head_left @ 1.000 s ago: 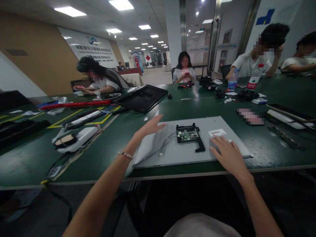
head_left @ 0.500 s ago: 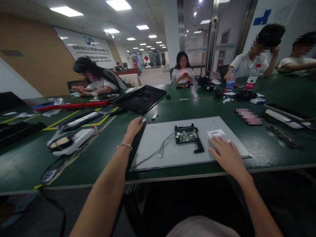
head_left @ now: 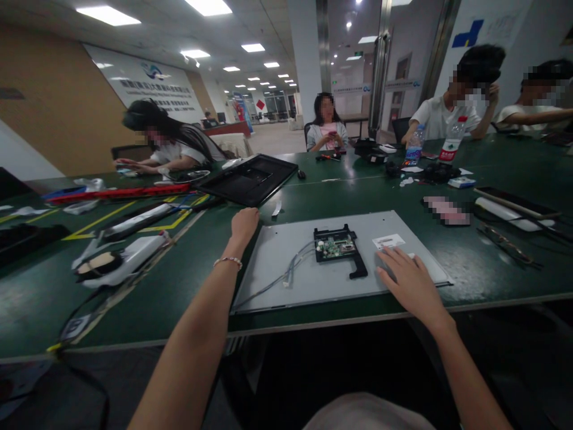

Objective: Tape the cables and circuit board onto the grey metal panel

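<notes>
A flat grey panel (head_left: 313,275) lies on the green table in front of me, back side up. A small circuit board in a black bracket (head_left: 336,246) sits near its middle, with thin wires (head_left: 290,272) trailing to the left. My left hand (head_left: 244,224) is at the panel's far left corner, fingers curled down out of sight. My right hand (head_left: 405,280) lies flat on the panel's right part, fingers spread, just below a white label (head_left: 388,241).
A black monitor shell (head_left: 248,178) lies behind the panel. White and red parts and cables (head_left: 120,260) lie to the left. Bottles (head_left: 452,142), a long white bar (head_left: 510,214) and small items lie to the right. Several people sit at the table's far side.
My left hand has reached from above the panel's left part to its far left corner and curled its fingers. The right hand has stayed flat on the panel.
</notes>
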A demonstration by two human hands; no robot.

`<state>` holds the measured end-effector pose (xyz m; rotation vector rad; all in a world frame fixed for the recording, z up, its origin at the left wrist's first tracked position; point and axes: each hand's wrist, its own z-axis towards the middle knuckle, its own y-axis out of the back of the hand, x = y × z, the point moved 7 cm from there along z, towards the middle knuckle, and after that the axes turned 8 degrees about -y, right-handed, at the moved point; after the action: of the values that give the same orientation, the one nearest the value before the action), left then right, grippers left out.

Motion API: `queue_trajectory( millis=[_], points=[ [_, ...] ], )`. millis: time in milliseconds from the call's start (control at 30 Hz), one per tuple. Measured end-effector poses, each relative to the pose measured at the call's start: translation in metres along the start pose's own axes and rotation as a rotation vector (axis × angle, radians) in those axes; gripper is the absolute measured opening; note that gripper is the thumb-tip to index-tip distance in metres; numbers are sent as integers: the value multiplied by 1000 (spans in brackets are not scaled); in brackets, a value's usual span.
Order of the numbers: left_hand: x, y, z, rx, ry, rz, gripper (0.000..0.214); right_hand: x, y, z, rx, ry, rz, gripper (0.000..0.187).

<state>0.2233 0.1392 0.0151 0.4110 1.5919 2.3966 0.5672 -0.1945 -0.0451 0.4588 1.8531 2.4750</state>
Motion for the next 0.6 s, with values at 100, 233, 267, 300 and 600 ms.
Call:
queue_trajectory(
  millis=[100, 233, 267, 300, 600],
  points=[
    [-17, 18, -4, -130, -56, -187, 34, -1, 0, 0, -4, 1, 0, 46],
    [-65, 40, -24, -207, -276, -541, 27, -2, -1, 0, -1, 1, 9, 46],
    [-81, 45, -31, -204, -360, -614, 24, -3, -2, 0, -1, 4, 10, 46],
    [-97, 48, -39, -183, -446, -669, 23, -3, -2, 0, -3, 6, 11, 46],
    [-142, 43, -72, -58, -621, -883, 20, -2, 0, -1, -5, 7, 8, 46]
  ],
)
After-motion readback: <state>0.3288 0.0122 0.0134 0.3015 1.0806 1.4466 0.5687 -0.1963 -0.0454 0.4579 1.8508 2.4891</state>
